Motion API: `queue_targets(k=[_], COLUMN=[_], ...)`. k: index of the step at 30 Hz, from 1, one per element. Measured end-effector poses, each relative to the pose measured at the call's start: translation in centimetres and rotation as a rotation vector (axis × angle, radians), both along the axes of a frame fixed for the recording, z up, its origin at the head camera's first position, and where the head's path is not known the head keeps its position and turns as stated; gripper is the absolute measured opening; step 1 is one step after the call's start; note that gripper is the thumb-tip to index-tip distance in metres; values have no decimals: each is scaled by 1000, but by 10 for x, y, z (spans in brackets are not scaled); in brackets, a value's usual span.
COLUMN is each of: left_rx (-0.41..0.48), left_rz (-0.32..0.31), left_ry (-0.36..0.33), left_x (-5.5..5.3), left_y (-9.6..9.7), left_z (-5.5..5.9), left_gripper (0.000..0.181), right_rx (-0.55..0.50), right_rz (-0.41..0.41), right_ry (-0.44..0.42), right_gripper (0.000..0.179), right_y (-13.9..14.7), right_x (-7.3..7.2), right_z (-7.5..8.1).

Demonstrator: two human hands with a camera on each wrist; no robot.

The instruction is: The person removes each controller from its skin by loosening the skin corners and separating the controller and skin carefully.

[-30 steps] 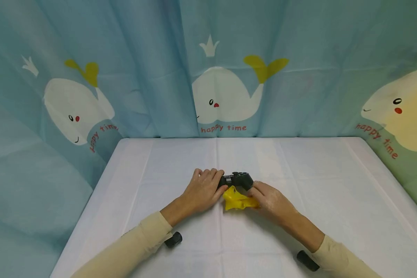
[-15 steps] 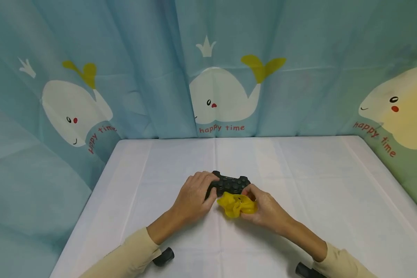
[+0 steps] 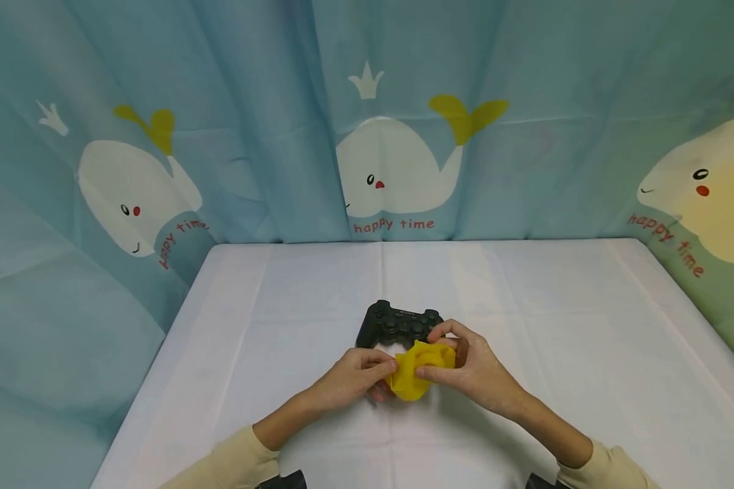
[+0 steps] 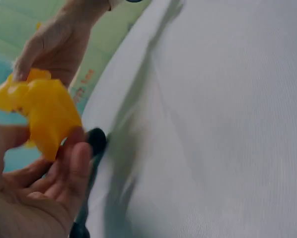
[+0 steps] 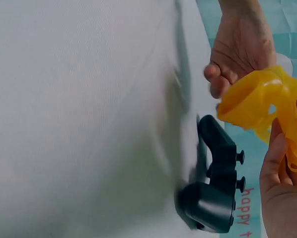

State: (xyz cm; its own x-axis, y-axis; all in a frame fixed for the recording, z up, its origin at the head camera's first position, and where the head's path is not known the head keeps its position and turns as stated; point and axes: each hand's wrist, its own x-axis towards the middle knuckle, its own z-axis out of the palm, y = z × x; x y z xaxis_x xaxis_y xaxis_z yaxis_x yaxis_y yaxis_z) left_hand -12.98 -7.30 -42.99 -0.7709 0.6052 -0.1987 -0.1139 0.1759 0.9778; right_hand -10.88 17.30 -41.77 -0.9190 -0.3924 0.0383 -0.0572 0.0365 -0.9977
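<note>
A black game controller [image 3: 382,326] lies on the white table just beyond both hands. In front of it a crumpled yellow silicone cover [image 3: 408,384], soft and with holes in it, is held off the table. My left hand [image 3: 350,377] pinches its left edge between thumb and fingers. On the other side my right hand [image 3: 482,372] grips the cover with thumb and fingers, index finger overlapping the controller's right end. The right wrist view shows the controller [image 5: 210,203] apart from the cover [image 5: 255,96], its two thumbsticks sticking out.
The white table [image 3: 556,326] reaches back to a blue curtain [image 3: 269,136] printed with whales. Dark cylindrical pieces [image 3: 287,479] sit by the sleeves at the front edge of the view.
My left hand has let go of the controller, which has tipped down flat on the table, and has moved to the cover's left edge. My right hand keeps the cover, now spread more between both hands.
</note>
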Motion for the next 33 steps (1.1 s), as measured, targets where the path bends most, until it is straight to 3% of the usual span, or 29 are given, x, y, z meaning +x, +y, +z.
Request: queue_targets(k=[2,5,9,14,17,21,24,29,33], left_rx=[5,51,228,395,433,467,492,567,587], left_rz=[30,151,314,408,458,463,438,449,449], left_ry=[17,17,-99,-287,-363,-404,-426,-505,-531], left_x=[1,1,1,1,0,-1,1,3,2], left_y=[2,4,6,7,8,8,8,9,10], left_z=[1,4,7,9,12,16,20,26,28], left_gripper=[30,30,33,35,34,32,32,41,46], right_rx=[-24,-33,-1,39,51,66,92,104,133], right_rz=[-15,-55,-104,-124,-122,-148,-191,-257,-238], right_ry=[-18,-8,46,108,217,398,479,486,462], right_gripper=[38,29,24,29,31,35,34,30,28], right_y=[1,2,3,5,5,7,10,18,22], right_x=[2,5,5,4,5,4,2,-2,0], right_z=[2,5,4,-3,-7,-11,-13,-15,-19])
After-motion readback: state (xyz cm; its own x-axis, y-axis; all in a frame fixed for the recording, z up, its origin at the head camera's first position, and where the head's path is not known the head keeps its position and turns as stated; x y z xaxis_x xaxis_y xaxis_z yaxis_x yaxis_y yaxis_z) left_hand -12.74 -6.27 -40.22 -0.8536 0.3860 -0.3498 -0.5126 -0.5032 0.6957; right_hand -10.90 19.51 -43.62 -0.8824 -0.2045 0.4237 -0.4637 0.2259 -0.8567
